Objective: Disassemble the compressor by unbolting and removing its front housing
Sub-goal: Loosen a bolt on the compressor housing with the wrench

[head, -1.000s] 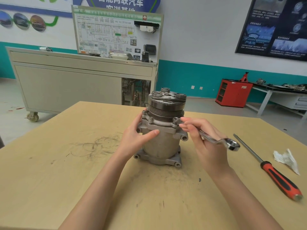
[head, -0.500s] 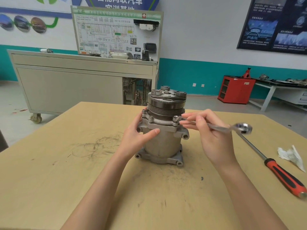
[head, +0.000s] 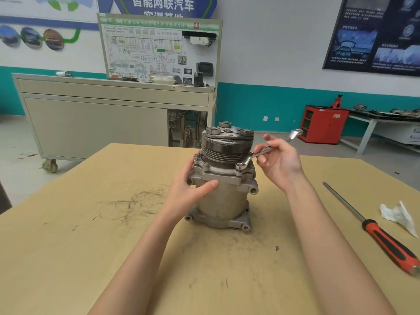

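Note:
A grey metal compressor (head: pixel 221 201) stands upright on the wooden table (head: pixel 68 246), its dark pulley and clutch plate (head: pixel 227 142) on top. Its front housing flange (head: pixel 218 172) carries bolts around the rim. My left hand (head: pixel 191 189) grips the body just under the flange, thumb across the front. My right hand (head: pixel 280 160) holds the shank of a silver wrench (head: pixel 261 152), whose lower end sits on a bolt (head: pixel 239 165) at the flange's front right. The wrench's free end points up and back to the right.
A long screwdriver (head: pixel 372 228) with a red and black handle lies on the table's right side, beside a crumpled white tissue (head: pixel 400 215). Behind the table stand a wheeled grey cabinet (head: pixel 95 119) with a display board, a red cabinet (head: pixel 322 123) and a white bench.
The wrench has swung round the bolt: its free end went from low at the front right to high at the back right. My right hand followed it; my left hand kept its hold.

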Tool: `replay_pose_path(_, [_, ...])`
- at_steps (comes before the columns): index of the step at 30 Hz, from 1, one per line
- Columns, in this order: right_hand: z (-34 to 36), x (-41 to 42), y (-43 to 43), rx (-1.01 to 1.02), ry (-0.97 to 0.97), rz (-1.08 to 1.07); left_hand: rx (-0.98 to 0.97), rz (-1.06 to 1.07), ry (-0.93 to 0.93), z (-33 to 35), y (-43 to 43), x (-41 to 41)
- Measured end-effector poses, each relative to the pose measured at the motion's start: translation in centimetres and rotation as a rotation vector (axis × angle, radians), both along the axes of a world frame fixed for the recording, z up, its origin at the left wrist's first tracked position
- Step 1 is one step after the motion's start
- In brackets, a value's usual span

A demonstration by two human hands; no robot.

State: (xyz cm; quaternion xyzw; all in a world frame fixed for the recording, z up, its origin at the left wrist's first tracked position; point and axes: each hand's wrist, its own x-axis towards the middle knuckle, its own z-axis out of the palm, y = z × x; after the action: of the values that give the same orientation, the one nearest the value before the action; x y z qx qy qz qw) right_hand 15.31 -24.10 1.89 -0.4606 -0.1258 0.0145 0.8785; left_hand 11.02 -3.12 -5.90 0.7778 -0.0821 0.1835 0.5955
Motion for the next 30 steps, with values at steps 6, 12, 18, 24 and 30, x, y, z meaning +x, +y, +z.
replay_pose_path(6, [0.5, 0.3, -1.0, 0.056, 0.057, 0.143, -0.001, -0.002, -0.012, 0.2, 0.0, -0.3])
replay_pose_path(12, [1.6, -5.5, -0.4, -0.259, -0.232, -0.265, 0.004, -0.019, -0.019, 0.0, 0.1, 0.1])
replay_pose_path(18, [-1.2, -9.3, 2.5, -0.527, -0.497, -0.575, 0.002, -0.03, -0.02, 0.0, 0.1, 0.1])
replay_pose_path(24, [-3.3, -10.2, 2.7, -0.5, -0.517, -0.582, 0.009, -0.016, -0.018, 0.1, 0.0, 0.1])
replay_pose_path(30, [-3.6, -10.3, 2.4, -0.472, -0.524, -0.551, 0.01, -0.018, -0.014, 0.2, 0.0, -0.1])
